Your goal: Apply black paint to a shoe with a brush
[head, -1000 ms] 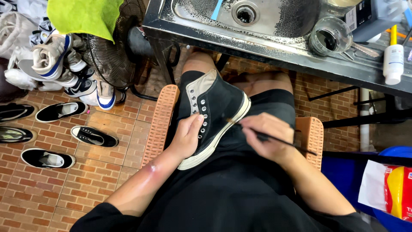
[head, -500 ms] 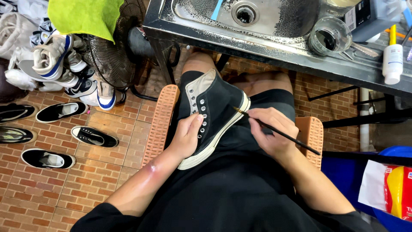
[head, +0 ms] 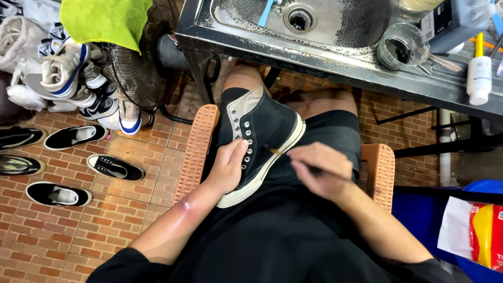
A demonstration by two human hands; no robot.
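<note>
Starting at the left, shoes (head: 68, 137) lie scattered on the brick floor (head: 105, 220) beside a fan (head: 141, 73) with a green cloth (head: 105, 21) draped above it, all as they were a second ago. Our left hand (head: 228, 167) grips the black high-top sneaker (head: 264, 139) at the eyelet side, fingers wrapped over the laces row, steadying it on our lap between the chair's two orange arms; that grasp has not shifted across the last second. What has changed is our right hand (head: 319, 170): half a second ago it sat higher, with the thin brush (head: 285, 155) angled up toward the toe edge of the sole, and now it has dropped lower along the white sole strip, fingers pinched on the brush handle, the tip touching the rim near mid-shoe. We judge from this that the stroke is travelling down the sole edge toward the heel. Above our knees the metal worktop (head: 335, 60) carries a sink basin along its far edge. Right of the drain stands a glass jar (head: 401, 50) of dark liquid, then a blue box with a white label at the worktop's far right corner, and a small white bottle (head: 479, 78) with a yellow cap near the right edge. Lower right, off the worktop, a red and yellow packet (head: 484, 230) with a white wrapper rests on a blue bin (head: 419, 215).
</note>
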